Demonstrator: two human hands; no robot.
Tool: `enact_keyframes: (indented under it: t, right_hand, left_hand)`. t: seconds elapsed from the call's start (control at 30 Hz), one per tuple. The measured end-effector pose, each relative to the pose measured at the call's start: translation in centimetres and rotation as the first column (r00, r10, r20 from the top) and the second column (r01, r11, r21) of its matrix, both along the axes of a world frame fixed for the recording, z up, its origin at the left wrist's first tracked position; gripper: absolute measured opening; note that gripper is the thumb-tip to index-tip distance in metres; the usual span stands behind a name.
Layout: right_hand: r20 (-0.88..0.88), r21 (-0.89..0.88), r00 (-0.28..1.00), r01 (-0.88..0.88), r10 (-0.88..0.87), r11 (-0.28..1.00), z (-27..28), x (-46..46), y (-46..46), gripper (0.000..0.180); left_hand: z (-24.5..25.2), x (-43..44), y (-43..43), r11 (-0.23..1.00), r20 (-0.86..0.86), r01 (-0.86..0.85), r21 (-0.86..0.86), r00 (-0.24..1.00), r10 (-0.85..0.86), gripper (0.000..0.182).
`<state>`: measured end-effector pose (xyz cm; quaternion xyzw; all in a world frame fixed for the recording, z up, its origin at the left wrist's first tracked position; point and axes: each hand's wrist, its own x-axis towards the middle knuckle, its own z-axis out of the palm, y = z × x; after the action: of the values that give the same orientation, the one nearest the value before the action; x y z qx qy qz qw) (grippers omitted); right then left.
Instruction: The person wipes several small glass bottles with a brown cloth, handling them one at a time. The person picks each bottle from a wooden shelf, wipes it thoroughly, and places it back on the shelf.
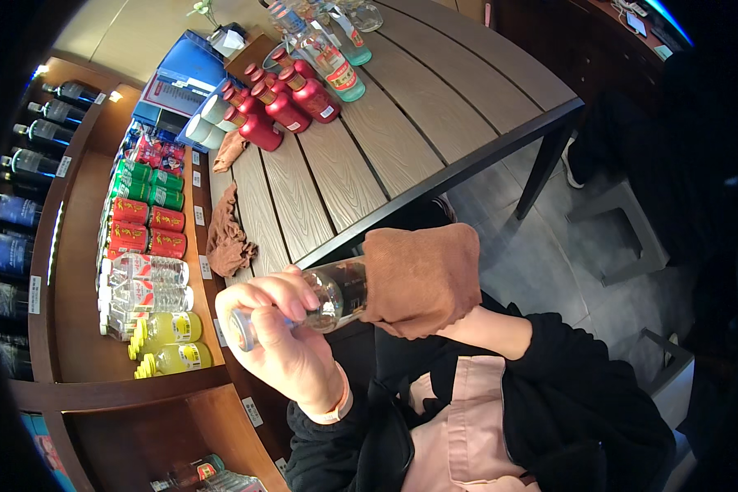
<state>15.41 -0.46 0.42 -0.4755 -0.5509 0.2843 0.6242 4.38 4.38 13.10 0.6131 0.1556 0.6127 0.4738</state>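
Note:
My left hand (283, 332) is wrapped around the neck and shoulder of a clear glass bottle (329, 298). The bottle lies nearly level above my lap, its round silvery cap (241, 330) towards the left. A brown cloth (424, 277) covers the base end of the bottle and hides most of my right hand, which grips through it; only the right wrist (467, 326) and forearm show. Part of a dark panel with small writing is visible on the bottle beside the cloth.
A slatted table (406, 123) bears several red bottles (283, 107), clear bottles (341, 77) and crumpled brown cloths (227, 237). At left, a wooden shelf (86, 277) holds cans (147, 227) and drink bottles (172, 329). Grey stools (636, 246) and another person's shoe (572, 165) are at right.

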Motion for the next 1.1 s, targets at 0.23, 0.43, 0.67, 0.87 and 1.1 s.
enact_keyframes:
  t: [0.23, 0.43, 0.67, 0.87, 1.1]
  right_hand:
    - [0.24, -0.357, 0.96, -0.052, 0.145, 0.933, -0.5, 4.4, -2.8, 0.037]
    - [-0.802, -0.219, 0.579, -0.508, 0.143, 0.833, -2.5, 3.1, -1.4, 0.049]
    - [-0.77, -0.309, 0.619, -0.145, -0.157, 0.94, -2.1, 4.8, -1.6, 0.033]
    - [0.298, -0.157, 0.894, 0.392, -0.335, 0.907, 3.6, 10.1, -3.9, 0.024]
    - [0.686, 0.033, 0.716, 0.15, -0.132, 0.988, 6.6, 8.1, 0.8, 0.084]
  left_hand:
    - [1.7, -1.6, 0.2, 0.988, 0.101, -0.154, 0.036, 0.984, 0.149, 0.033]
    - [0.6, 0.1, -1.0, 0.982, 0.053, 0.024, 0.188, 0.998, -0.034, 0.037]
    - [0.4, 0.6, -0.1, 0.991, 0.098, 0.045, 0.125, 0.994, -0.057, 0.033]
    - [0.5, 1.1, 2.2, 0.97, -0.064, 0.117, 0.212, 0.992, -0.106, 0.02]
    - [0.8, 4.3, 2.3, 0.984, -0.255, 0.177, -0.005, 0.951, -0.173, 0.015]
